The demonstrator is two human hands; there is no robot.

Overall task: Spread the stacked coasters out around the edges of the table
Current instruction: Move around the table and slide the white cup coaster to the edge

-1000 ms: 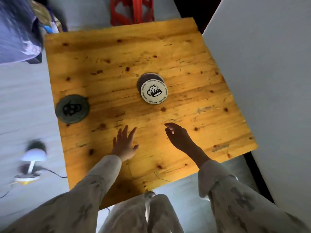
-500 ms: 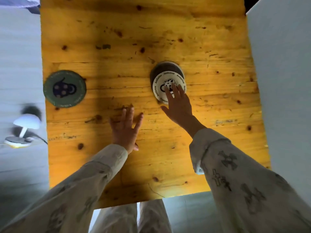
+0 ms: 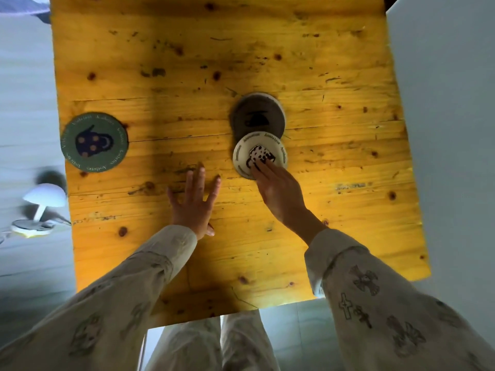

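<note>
Fingertips (image 3: 258,167) hiding white coaster (image 3: 258,153) edge, grey coaster (image 3: 257,113) print shadowed

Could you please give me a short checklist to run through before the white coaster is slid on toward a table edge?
1. Right hand fingertips pressing on the white coaster: ok.
2. White coaster off the stack: not ok, its far rim overlaps the grey coaster.
3. Left hand out of the sliding path: ok, flat on the table to the left.
4. Near edge of the table free of coasters: ok.
5. Green coaster already at an edge: ok, at the left edge.
6. More coasters under the grey one: cannot tell.
</note>
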